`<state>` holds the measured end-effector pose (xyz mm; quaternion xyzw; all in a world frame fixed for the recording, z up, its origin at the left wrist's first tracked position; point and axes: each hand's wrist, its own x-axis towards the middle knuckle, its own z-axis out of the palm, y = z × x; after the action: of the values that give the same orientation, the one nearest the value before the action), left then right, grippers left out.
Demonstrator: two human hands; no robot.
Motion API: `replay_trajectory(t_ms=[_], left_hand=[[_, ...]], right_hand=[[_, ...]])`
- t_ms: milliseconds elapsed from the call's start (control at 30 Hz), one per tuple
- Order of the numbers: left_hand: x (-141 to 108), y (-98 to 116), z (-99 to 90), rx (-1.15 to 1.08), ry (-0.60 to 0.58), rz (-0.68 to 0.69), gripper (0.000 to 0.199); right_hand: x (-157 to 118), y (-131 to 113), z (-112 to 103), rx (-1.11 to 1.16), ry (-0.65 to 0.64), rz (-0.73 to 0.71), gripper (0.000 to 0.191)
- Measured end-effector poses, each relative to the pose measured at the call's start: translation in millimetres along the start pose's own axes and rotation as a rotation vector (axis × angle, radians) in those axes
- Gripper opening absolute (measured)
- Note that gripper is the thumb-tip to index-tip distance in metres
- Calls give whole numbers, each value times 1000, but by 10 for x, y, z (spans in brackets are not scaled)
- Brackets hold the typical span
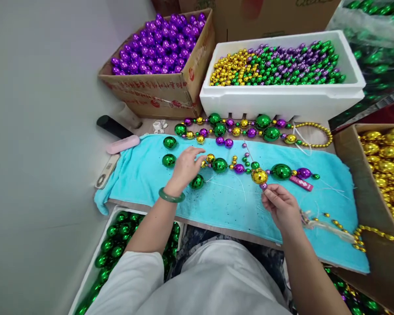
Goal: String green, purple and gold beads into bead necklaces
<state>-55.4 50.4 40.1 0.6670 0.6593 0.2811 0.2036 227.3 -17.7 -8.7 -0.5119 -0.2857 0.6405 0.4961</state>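
My right hand (280,206) pinches a small purple bead (263,186) at the lower end of a thin needle (249,153). A large gold bead (259,176) and a green bead (255,165) sit above it on the needle. With fingers curved and apart, my left hand (186,168) hovers over the blue towel (223,205), close to some gold beads (210,158); nothing shows in its grip. Between the hands lie a large green bead (219,165) and a purple bead (239,168). Right of the needle are another green bead (281,171) and purple bead (304,173).
Behind the towel lies a finished-looking bead strand (271,134). A white foam box (282,98) of mixed beads and a cardboard box (151,94) of purple ones stand at the back. Another carton (364,175) holds gold beads at right; a green-bead bin (95,245) sits lower left.
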Motion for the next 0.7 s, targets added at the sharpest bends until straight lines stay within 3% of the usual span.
replay_trajectory(t_ms=[67,133,233,367,500,600,700], left_hand=[[67,-231,-123,225,5,-84,23],[110,-405,-177,332,-69,-132,25],[203,-500,-141,357,-141,-76,27],[510,-375,63,299,-136,126,30],[878,-179,351,270,-228,256,33],[1046,-110,534,215,-312,193,34],[1116,-101,617,135,-312,112,36]], right_hand=[[-4,-48,-55,18,26,-35,32],[-18,-127,-124,36,48,-85,31],[-56,-286,-205,55,49,-178,27],[-118,-442,-198,85,28,-250,24],[-161,-415,-108,84,1,-237,21],[-182,-346,-64,53,-8,-202,23],[-195,-296,-73,3,2,-164,27]])
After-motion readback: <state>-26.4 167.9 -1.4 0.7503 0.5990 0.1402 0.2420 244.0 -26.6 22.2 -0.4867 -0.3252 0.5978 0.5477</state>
